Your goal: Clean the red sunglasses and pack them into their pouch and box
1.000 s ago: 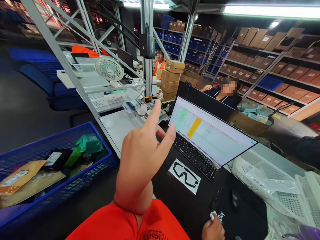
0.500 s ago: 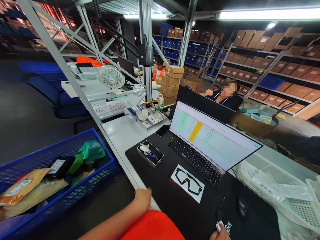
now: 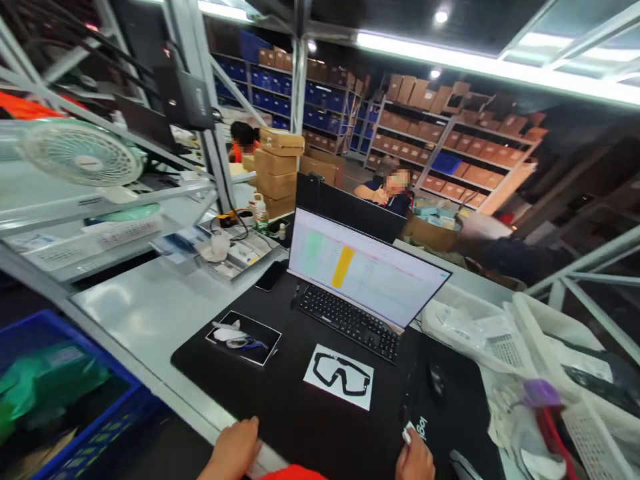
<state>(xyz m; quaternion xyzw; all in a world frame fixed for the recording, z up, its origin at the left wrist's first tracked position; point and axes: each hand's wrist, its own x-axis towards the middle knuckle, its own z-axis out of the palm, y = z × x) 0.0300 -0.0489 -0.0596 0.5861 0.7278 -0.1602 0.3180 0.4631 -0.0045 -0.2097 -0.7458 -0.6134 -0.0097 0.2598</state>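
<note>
The black desk mat [image 3: 300, 400] fills the near middle of the table [image 3: 150, 307], and both your hands sit at its near edge. It looks like a wide, thin, flexible sheet; judged from that, it will flop if you lift it by one corner, so take it by the near edge with both hands. Your left hand [image 3: 235, 448] lies flat at the near left edge, fingers spread and holding nothing. Your right hand [image 3: 415, 460] rests well apart from it, on the near edge of the mouse pad [image 3: 450, 413], and pinches a small white scrap [image 3: 407, 437] at the fingertips; what the scrap is, you cannot tell from here.

Beyond your hands the monitor [image 3: 365, 267] stands with the keyboard [image 3: 345, 319] just in front of it. Nearer lies the white card with a goggle outline [image 3: 340, 375], flat, light and probably slippery on the mat, so slide a fingertip under an edge. To its left a small black tray [image 3: 244, 335] holds pale bits. The mouse [image 3: 436, 381] sits on the pad, far from your right hand. White baskets [image 3: 525, 333] crowd the right; a blue crate [image 3: 60, 400] sits near left.
</note>
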